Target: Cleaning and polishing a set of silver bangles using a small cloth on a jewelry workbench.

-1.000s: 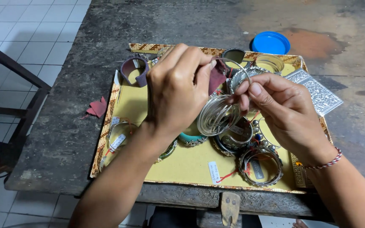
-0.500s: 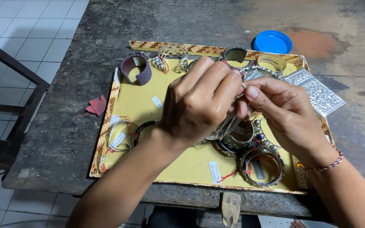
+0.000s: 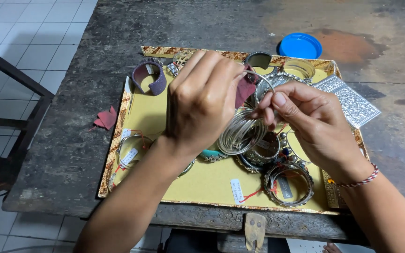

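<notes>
My left hand (image 3: 202, 100) pinches a small dark red cloth (image 3: 243, 90) against a thin silver wire bangle (image 3: 241, 129) made of several loops. My right hand (image 3: 312, 124) holds the same bangle by its upper rim between thumb and fingers. Both hands hover over a yellow-lined tray (image 3: 202, 182) with a patterned border. On the tray lie a purple cuff (image 3: 150, 78), tagged silver bangles (image 3: 130, 150), a turquoise bangle (image 3: 210, 154) and an ornate silver bangle (image 3: 289, 183).
The tray rests on a dark worn wooden table (image 3: 71, 140). A blue round lid (image 3: 300, 46) lies behind the tray, an embossed silver box (image 3: 352, 100) at its right edge, a red scrap (image 3: 106, 118) to its left. White tiled floor (image 3: 29, 37) lies left.
My left hand slid right along the bangle with the cloth, covering it, then came back left, so the wire loops show again. My right hand stayed put.
</notes>
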